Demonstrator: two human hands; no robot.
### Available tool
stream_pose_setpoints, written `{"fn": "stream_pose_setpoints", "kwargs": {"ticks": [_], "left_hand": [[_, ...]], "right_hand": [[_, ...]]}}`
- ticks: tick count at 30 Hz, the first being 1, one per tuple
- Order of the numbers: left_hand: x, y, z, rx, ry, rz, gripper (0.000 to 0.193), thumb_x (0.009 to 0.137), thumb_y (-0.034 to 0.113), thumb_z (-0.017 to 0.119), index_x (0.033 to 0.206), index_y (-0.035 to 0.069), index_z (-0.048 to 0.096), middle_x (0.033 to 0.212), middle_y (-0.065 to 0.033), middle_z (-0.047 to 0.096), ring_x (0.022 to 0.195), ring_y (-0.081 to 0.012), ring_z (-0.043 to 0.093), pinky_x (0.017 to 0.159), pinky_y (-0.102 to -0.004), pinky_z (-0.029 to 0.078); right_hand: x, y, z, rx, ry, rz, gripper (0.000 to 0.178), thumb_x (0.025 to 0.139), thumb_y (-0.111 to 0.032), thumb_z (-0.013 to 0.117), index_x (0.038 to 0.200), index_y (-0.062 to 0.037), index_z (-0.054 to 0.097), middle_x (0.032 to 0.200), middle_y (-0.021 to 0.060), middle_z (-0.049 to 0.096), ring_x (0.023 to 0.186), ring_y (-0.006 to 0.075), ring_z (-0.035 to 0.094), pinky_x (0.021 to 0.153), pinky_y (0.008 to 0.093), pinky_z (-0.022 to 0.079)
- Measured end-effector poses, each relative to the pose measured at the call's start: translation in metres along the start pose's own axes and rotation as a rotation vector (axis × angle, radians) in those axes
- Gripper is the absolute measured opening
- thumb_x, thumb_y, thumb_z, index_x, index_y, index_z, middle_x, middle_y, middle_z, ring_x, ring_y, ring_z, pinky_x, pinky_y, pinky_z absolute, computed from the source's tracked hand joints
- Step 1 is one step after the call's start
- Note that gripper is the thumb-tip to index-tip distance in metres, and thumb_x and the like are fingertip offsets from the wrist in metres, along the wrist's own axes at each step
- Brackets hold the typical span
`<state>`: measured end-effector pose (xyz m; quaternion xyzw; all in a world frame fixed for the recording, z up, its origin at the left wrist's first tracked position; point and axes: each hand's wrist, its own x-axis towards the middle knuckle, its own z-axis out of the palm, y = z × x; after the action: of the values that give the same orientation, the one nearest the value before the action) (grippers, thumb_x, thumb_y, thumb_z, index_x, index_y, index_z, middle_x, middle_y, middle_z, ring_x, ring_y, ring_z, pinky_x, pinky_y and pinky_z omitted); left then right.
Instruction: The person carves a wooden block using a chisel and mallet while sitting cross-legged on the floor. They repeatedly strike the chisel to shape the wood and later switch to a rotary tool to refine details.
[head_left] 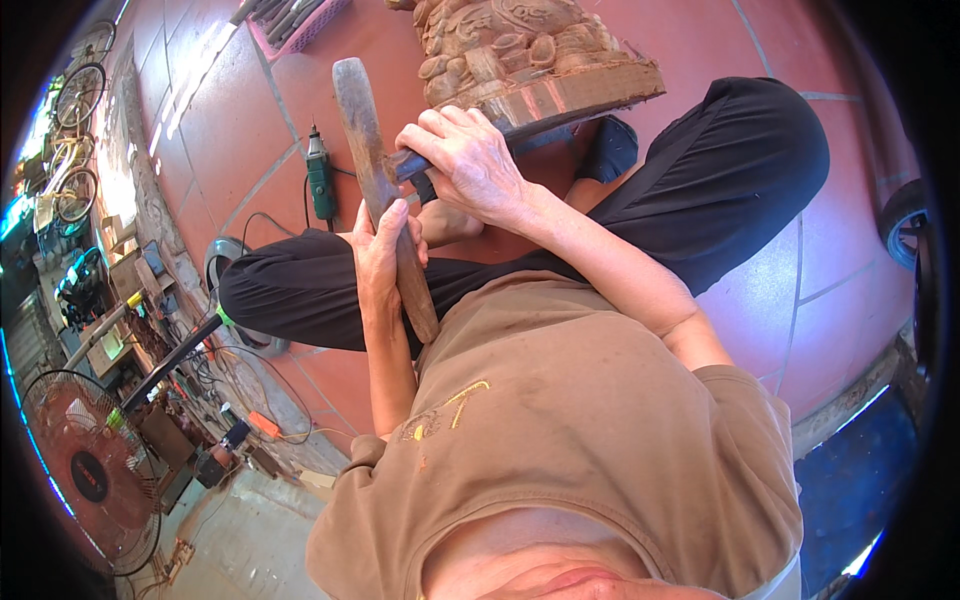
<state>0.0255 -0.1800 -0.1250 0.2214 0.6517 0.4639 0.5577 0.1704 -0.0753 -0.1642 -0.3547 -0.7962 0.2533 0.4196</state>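
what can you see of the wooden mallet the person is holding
The wooden mallet is a long, flat-sided club of worn brown wood, darker and greyish at its rounded far end. It lies slanted, its far end toward the carved wooden block, its near end over the person's lap. The left hand wraps its lower half, fingers curled over the edge. Near its middle it meets the butt of a chisel held in the right hand.

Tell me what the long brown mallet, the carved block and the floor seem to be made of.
Long brown mallet: seemingly wood, worn matt, with a dull grain-streaked face. Carved block: apparently unfinished reddish-brown wood, with raw cut relief and a rough sawn base edge. Floor: likely glazed terracotta-red tile, with pale joints and sheen.
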Motion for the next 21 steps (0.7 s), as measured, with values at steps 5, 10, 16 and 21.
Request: {"fn": "stream_pose_setpoints", "kwargs": {"ticks": [5, 10, 16, 21], "left_hand": [[-0.0008, 0.0026, 0.0029, -0.042, -0.004, -0.012, 0.034, 0.096, 0.024, 0.067, 0.117, 0.003, 0.052, 0.065, -0.0063, 0.056, 0.044, -0.0140, 0.054, 0.040, -0.0237, 0.044], [-0.0022, 0.0028, 0.0031, 0.007, 0.019, -0.003, 0.033, 0.099, 0.026, 0.062, 0.120, 0.002, 0.055, 0.066, -0.0079, 0.055, 0.045, -0.0156, 0.054, 0.040, -0.0244, 0.044], [-0.0016, 0.0023, 0.0002, -0.004, -0.002, 0.013, 0.034, 0.098, 0.026, 0.063, 0.120, 0.002, 0.054, 0.066, -0.0083, 0.055, 0.045, -0.0161, 0.054, 0.040, -0.0246, 0.044], [-0.0021, 0.0007, -0.0010, -0.004, 0.003, 0.007, 0.034, 0.098, 0.025, 0.063, 0.121, 0.001, 0.054, 0.066, -0.0084, 0.055, 0.045, -0.0163, 0.054, 0.040, -0.0245, 0.044]], "right_hand": [[0.0002, 0.0001, 0.0001, 0.013, -0.007, 0.005, 0.027, 0.073, -0.007, 0.071, 0.098, -0.0107, 0.062, 0.090, 0.0055, 0.059, 0.089, 0.0272, 0.059, 0.076, 0.0397, 0.046], [0.0024, 0.0024, -0.0012, 0.056, 0.015, 0.021, 0.028, 0.073, -0.002, 0.067, 0.099, -0.0096, 0.062, 0.090, 0.0064, 0.059, 0.088, 0.0287, 0.059, 0.077, 0.0404, 0.046], [0.0027, 0.0010, -0.0014, 0.035, 0.008, 0.033, 0.028, 0.073, -0.002, 0.068, 0.099, -0.0094, 0.063, 0.091, 0.0065, 0.060, 0.089, 0.0289, 0.059, 0.078, 0.0406, 0.047], [0.0025, -0.0018, 0.0001, 0.040, -0.001, 0.029, 0.027, 0.073, -0.003, 0.069, 0.099, -0.0100, 0.063, 0.090, 0.0061, 0.059, 0.089, 0.0284, 0.060, 0.077, 0.0406, 0.047]]}}
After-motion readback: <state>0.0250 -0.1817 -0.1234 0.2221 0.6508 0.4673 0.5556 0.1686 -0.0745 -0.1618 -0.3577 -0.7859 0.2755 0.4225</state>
